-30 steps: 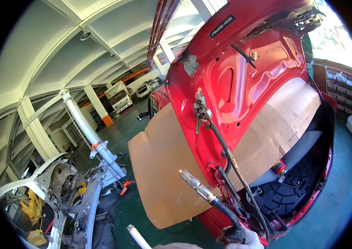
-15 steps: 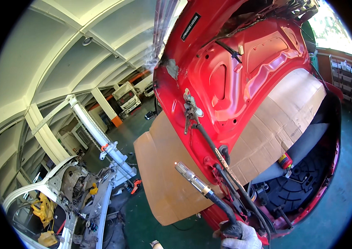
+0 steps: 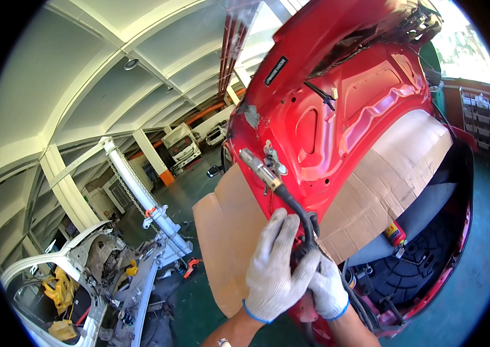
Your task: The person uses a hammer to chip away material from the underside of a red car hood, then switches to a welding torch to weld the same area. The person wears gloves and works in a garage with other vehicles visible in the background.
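Note:
A welding torch [image 3: 296, 209] with a metal nozzle and a bent black neck points up and left in front of the raised red car lid [image 3: 337, 110]. My gloved right hand [image 3: 330, 286] is closed round its dark handle, partly hidden behind my other hand. My gloved left hand [image 3: 275, 269] lies against the handle's left side, fingers stretched upward beside the neck and thumb toward my right hand. Beyond the nozzle, a bare metal hinge piece [image 3: 274, 159] is on the lid's edge. A scraped grey patch [image 3: 251, 117] shows higher up.
Brown cardboard sheets [image 3: 222, 231] hang behind and under the lid. A red canister [image 3: 395, 234] sits in the open trunk [image 3: 424, 254]. At left stand a grey post with chain [image 3: 135, 179] and a stripped white car body [image 3: 42, 269]. A white truck [image 3: 180, 144] is far back.
My left hand has come up from the lower edge to the torch handle. The torch has risen, nozzle now near the lid's edge. Smoke by the lid has thinned.

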Action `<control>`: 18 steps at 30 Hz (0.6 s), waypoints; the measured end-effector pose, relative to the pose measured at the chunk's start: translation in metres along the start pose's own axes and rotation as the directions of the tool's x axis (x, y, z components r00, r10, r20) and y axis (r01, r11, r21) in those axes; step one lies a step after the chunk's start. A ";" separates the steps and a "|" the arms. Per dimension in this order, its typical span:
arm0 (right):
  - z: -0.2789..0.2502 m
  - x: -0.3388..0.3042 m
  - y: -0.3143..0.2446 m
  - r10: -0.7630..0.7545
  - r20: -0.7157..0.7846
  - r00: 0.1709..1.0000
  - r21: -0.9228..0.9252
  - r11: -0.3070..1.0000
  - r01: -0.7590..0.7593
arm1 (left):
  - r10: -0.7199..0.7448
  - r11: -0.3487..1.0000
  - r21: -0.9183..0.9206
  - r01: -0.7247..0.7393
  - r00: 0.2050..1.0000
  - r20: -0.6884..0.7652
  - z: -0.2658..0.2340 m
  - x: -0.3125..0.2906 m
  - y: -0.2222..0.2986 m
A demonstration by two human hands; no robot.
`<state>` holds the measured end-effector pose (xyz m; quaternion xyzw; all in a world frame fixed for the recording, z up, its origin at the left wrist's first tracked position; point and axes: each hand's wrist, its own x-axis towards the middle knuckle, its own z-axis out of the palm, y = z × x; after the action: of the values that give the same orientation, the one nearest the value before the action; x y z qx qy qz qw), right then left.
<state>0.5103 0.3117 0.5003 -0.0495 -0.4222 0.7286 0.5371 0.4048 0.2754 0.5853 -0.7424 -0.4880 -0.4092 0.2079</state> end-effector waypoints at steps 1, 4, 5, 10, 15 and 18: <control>0.002 0.009 0.003 -0.029 0.002 1.000 -0.020 0.999 0.029 | -0.025 1.000 0.011 0.025 1.000 0.001 0.003 0.004 -0.002; 0.007 0.024 0.011 -0.040 0.025 0.999 0.064 0.997 0.038 | -0.058 0.998 -0.028 0.058 0.998 0.010 0.006 0.011 -0.014; 0.008 0.028 0.015 -0.039 0.046 0.998 0.110 0.993 0.034 | -0.062 0.998 -0.010 0.062 0.998 0.014 0.005 0.014 -0.017; 0.014 0.043 0.032 -0.048 -0.001 0.999 0.261 0.964 0.047 | -0.069 0.996 0.050 0.068 0.997 0.024 0.002 0.023 -0.019; 0.020 0.046 0.032 -0.009 -0.048 0.999 0.300 0.954 0.023 | -0.084 0.996 0.044 0.082 0.996 0.028 -0.004 0.029 -0.024; 0.024 0.049 0.031 -0.033 -0.047 0.998 0.307 0.951 0.046 | -0.079 0.996 0.034 0.079 0.997 0.013 -0.005 0.030 -0.028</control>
<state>0.4537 0.3364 0.5138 0.0282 -0.2933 0.7734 0.5613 0.3835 0.3007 0.6096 -0.7218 -0.5253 -0.4036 0.2003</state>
